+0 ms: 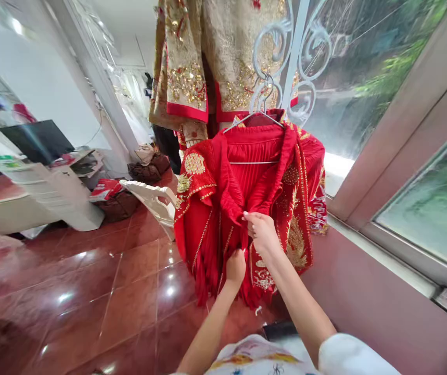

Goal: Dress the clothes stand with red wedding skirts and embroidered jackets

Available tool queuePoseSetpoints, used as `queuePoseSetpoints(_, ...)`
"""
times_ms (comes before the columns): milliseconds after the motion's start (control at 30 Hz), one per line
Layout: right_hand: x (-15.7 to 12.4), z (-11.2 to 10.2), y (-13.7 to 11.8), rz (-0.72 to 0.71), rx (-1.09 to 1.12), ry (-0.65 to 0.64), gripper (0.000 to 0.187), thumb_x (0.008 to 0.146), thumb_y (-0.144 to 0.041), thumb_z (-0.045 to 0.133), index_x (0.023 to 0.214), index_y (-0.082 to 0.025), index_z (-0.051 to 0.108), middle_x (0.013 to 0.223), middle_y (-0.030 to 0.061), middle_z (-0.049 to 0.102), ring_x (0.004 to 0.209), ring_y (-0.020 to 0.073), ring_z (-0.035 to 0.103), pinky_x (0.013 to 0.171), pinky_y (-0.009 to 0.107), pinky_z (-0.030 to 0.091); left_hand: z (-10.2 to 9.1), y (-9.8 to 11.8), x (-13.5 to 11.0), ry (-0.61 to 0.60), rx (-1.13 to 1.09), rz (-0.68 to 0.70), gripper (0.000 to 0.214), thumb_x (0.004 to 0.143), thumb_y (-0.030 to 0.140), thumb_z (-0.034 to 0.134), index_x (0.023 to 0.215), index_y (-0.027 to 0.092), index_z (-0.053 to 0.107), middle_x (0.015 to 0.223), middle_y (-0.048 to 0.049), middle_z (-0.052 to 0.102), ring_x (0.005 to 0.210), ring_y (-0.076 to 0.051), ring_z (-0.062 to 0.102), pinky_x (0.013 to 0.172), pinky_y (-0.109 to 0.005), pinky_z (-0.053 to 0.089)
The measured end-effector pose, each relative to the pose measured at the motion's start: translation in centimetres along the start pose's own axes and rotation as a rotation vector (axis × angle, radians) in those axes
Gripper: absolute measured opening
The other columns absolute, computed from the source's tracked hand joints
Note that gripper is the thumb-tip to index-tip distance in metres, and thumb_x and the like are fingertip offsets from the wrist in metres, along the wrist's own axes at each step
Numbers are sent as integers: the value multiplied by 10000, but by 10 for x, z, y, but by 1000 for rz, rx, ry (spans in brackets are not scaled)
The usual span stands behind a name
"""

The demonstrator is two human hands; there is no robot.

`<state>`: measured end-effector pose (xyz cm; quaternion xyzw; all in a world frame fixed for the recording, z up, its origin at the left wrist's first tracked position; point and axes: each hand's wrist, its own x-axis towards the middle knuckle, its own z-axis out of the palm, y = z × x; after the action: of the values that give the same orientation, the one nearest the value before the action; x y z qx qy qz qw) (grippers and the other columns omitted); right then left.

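Note:
A red embroidered jacket [299,208] with gold beading hangs by a wire hanger [265,107] from a white scrolled metal frame. Over it, on a hanger too, is a pleated red garment [256,182] with an open V-shaped front. My right hand [263,232] pinches the front edge of the pleated garment near the bottom of the V. Lower and to the left, my left hand [236,266] is closed on the cloth of the same front, its fingertips hidden in the folds.
Gold-sequinned garments with red hems [188,78] hang behind and above. A white chair [151,200] stands to the left, near brown bags [119,204]. A white desk [67,192] carries a dark monitor [38,140]. Along the right runs a framed window [395,182].

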<state>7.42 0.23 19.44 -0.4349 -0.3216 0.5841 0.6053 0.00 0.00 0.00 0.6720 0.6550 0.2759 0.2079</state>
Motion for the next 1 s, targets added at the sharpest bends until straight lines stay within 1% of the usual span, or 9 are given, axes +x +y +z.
queuePoseSetpoints(167, 8, 7, 29, -178, -58, 76, 338, 610, -406, 646, 515, -182, 410, 441, -93, 270, 408, 34, 185, 418, 219, 118, -2, 3, 9, -18, -39, 17, 292, 876, 105, 357, 872, 131, 648, 910, -137, 678, 847, -199, 632, 715, -262, 413)
queuePoseSetpoints(333, -10, -35, 51, -272, -307, 83, 363, 747, -478, 567, 602, -146, 547, 479, -56, 357, 454, 69, 274, 443, 224, 211, -21, -3, -8, -42, -109, 21, 267, 883, 305, 446, 803, 156, 652, 678, -63, 657, 610, -161, 600, 579, -238, 388)
queuePoseSetpoints(400, -16, -54, 50, -366, -386, 208, 364, 773, -477, 553, 655, -135, 586, 525, -33, 426, 492, 84, 334, 472, 225, 267, -39, 3, -16, 101, -168, 54, 266, 878, 350, 458, 842, 162, 643, 710, -53, 649, 617, -149, 587, 600, -238, 399)
queuePoseSetpoints(500, -14, -73, 42, -504, -520, 397, 331, 775, -463, 570, 788, -137, 624, 585, -20, 489, 536, 102, 401, 528, 233, 327, -74, 25, -17, 418, -256, 182, 236, 869, 343, 474, 878, 155, 617, 768, -53, 619, 624, -133, 547, 632, -241, 417)
queuePoseSetpoints(567, -6, -78, 39, -503, -636, 344, 358, 757, -470, 594, 891, -141, 634, 600, -17, 517, 547, 115, 437, 551, 241, 350, -94, 44, -10, 506, -268, 238, 239, 857, 348, 503, 944, 149, 601, 796, -56, 613, 622, -130, 530, 634, -245, 425)
queuePoseSetpoints(633, 2, -78, 40, -472, -718, 224, 393, 744, -480, 605, 939, -140, 631, 636, 1, 566, 568, 129, 477, 571, 249, 368, -107, 61, 1, 510, -248, 250, 255, 854, 351, 519, 991, 149, 592, 830, -64, 627, 651, -138, 545, 656, -253, 432)
queuePoseSetpoints(700, 8, -77, 46, -474, -773, 141, 350, 754, -479, 587, 842, -142, 630, 646, 15, 587, 564, 129, 477, 566, 250, 361, -112, 72, 9, 481, -207, 262, 217, 880, 319, 481, 946, 155, 606, 827, -67, 641, 691, -152, 567, 682, -263, 430)
queuePoseSetpoints(867, 9, -79, 60, -465, -781, 52, 407, 792, -486, 510, 535, -177, 451, 474, -36, 415, 467, 90, 331, 478, 236, 252, -98, 72, 6, 394, -221, 272, 201, 876, 211, 431, 777, 153, 597, 770, -60, 617, 669, -147, 551, 644, -254, 414)
queuePoseSetpoints(1000, 5, -81, 60, -312, -585, -22, 387, 757, -520, 539, 591, -172, 508, 524, -5, 512, 499, 118, 453, 484, 233, 328, -76, 54, -15, 233, -355, 251, 198, 848, 222, 462, 706, 154, 581, 687, -23, 569, 600, -122, 510, 605, -237, 405)
